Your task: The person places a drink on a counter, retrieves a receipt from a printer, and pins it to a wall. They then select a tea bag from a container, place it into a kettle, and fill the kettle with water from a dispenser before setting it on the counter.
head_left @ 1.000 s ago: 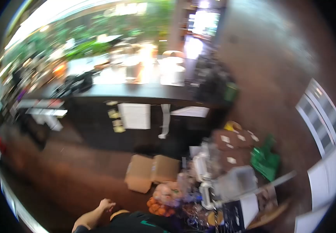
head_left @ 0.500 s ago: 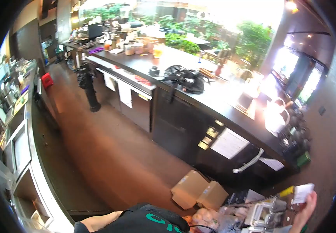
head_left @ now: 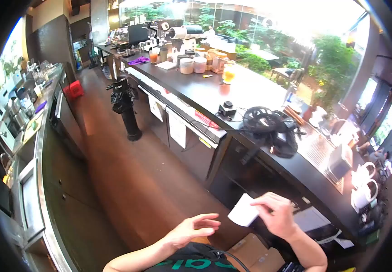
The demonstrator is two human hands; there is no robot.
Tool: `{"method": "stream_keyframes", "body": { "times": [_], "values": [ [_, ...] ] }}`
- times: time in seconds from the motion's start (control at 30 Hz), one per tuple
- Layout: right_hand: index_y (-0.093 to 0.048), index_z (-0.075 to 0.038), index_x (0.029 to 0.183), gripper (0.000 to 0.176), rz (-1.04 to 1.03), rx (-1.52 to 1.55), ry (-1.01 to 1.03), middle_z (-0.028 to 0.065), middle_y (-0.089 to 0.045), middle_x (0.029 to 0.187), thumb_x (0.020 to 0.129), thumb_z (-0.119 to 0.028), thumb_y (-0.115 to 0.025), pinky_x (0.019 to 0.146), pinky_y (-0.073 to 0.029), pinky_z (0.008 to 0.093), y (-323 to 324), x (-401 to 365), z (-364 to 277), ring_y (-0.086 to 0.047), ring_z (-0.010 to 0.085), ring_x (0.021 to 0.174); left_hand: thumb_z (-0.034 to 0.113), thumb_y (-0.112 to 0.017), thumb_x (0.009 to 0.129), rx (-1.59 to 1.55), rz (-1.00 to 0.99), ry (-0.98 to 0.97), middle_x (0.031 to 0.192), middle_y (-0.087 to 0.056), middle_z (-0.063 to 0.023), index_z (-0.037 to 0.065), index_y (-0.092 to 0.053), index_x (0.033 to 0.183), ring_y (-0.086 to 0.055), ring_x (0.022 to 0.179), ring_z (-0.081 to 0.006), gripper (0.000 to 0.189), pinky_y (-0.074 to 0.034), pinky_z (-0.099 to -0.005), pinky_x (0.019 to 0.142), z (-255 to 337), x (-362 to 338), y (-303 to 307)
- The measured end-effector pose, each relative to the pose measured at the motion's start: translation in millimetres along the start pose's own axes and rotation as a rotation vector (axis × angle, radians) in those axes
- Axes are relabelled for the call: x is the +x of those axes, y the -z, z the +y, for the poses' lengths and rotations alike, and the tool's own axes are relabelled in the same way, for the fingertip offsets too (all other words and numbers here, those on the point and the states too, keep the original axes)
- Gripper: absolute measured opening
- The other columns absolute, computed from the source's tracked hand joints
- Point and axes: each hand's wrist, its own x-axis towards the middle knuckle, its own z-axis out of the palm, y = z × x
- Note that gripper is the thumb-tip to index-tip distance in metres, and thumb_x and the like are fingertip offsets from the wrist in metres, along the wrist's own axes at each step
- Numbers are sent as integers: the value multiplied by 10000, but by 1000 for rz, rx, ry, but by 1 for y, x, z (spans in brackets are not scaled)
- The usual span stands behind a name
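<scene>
A small white paper [head_left: 243, 211] is pinched between the thumb and fingers of my right hand [head_left: 276, 213], in front of the dark counter side. My left hand [head_left: 195, 230] is held up to the left of the paper, its fingers apart and nothing in them. A gap separates the left hand from the paper. Below both hands shows the dark apron [head_left: 191, 259] with green lettering.
A long dark counter [head_left: 182, 88] carries jars, a black bag [head_left: 270, 129] and white kettles [head_left: 363, 192]. A black stand [head_left: 130, 120] and a red bin [head_left: 74, 89] are on the floor. Cardboard boxes [head_left: 250, 251] lie low at the right. A steel worktop [head_left: 46, 204] runs along the left.
My right hand has come from the far lower right to the front of my body with the paper. My left hand has risen into view. The view has shifted, showing the counter farther right.
</scene>
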Motion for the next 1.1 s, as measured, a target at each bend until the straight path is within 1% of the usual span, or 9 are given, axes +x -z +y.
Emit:
{"method": "stream_keyframes", "body": {
  "times": [0.07, 0.17, 0.23, 0.33, 0.43, 0.53, 0.77, 0.87, 1.1],
  "values": [
    [-684, -17, 862, 139, -6, 140, 28, 95, -636, 746, 765, 54, -614, 543, -446, 262, -28, 50, 27, -589, 165, 622, 263, -742, 797, -155, -30, 42, 1156, -609, -96, 47, -481, 1311, -559, 1082, -172, 616, -419, -348, 949, 26, 48, 9],
    [-691, -29, 897, 143, 44, 378, -3, 84, -640, 774, 784, 40, -637, 574, -459, 239, -66, 113, 65, -585, 130, 636, 205, -737, 806, -244, 98, 70, 1126, -625, -91, 30, -523, 1258, -600, 997, -173, 530, -470, -335, 870, 68, 109, 48],
    [-688, -29, 905, 142, 47, 458, -68, 75, -629, 758, 786, 35, -645, 561, -449, 237, -84, 151, 86, -569, 117, 621, 112, -708, 822, -295, 209, 5, 988, -672, -72, 6, -636, 1075, -633, 909, -161, 283, -498, -312, 824, 95, 138, 69],
    [-685, -32, 907, 141, 102, 427, -11, 68, -596, 713, 791, 36, -642, 525, -419, 246, -105, 203, 114, -530, 131, 572, 77, -712, 808, -174, 340, 19, 946, -679, -83, -2, -652, 1014, -643, 852, -146, 228, -511, -300, 810, 130, 178, 110],
    [-689, -38, 899, 138, 132, 386, -83, 69, -588, 701, 788, 31, -645, 520, -420, 251, -131, 239, 147, -529, 135, 563, 68, -714, 803, -122, 291, -6, 900, -684, -84, 1, -659, 976, -646, 797, -136, 193, -519, -279, 767, 150, 231, 164],
    [-693, -39, 894, 136, 175, 328, -293, 67, -613, 722, 785, 30, -648, 540, -442, 239, -157, 263, 174, -567, 129, 593, 53, -708, 806, -23, 314, 41, 849, -688, -72, -3, -657, 946, -637, 745, -110, 159, -516, -252, 706, 175, 294, 210],
    [-673, -35, 945, 159, 704, 351, -809, 60, -662, 803, 798, 20, -648, 591, -486, 233, -210, 302, 192, -611, 114, 673, 46, -659, 854, 206, 101, 0, 849, -678, -52, -13, -644, 954, -616, 747, -78, 117, -493, -214, 696, 241, 405, 300],
    [-616, -33, 1066, 296, 784, 124, -886, 61, -641, 877, 779, 22, -665, 624, -489, 230, -191, 315, 179, -604, 107, 737, 80, -659, 863, 295, 102, -131, 843, -670, -32, -15, -641, 965, -602, 735, -67, 141, -476, -205, 698, 270, 439, 315],
    [-575, -22, 1139, 413, 876, 30, -1013, 80, -603, 992, 753, -50, -719, 594, -479, 242, -198, 334, 195, -593, 116, 742, 102, -664, 860, 325, 3, -118, 825, -668, -31, -4, -639, 944, -598, 721, -69, 138, -474, -215, 687, 291, 479, 327]
  ]
}}
